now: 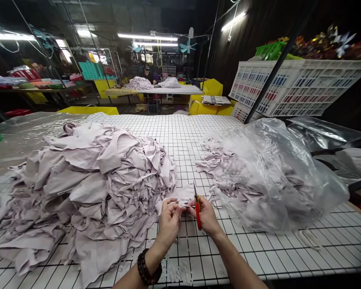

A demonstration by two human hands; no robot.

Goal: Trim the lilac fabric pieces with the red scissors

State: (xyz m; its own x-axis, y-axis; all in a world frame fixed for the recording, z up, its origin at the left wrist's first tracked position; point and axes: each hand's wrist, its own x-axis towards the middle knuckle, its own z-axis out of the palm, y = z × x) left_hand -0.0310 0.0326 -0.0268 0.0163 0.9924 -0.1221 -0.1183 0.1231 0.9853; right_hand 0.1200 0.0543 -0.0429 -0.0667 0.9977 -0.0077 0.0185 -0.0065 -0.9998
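My left hand (169,220) is closed, its thumb and fingers pinching the edge of a small pale lilac fabric piece (186,193). Close beside it, my right hand (209,217) holds a pair of red-handled scissors (198,214), blades pointing up and away from me. The right fingertips also meet the fabric edge near the left thumb. A large heap of crumpled lilac fabric pieces (90,172) lies to the left of my hands. To the right, more such pieces lie partly inside a clear plastic bag (273,180).
A white table cover with a black grid (180,140) spreads beneath everything. White plastic crates (291,86) stand at the back right, beside a slanted dark pole (276,68). Farther off, a person (147,74) is at another table with fabric heaps. Yellow bins (88,109) stand beyond the table.
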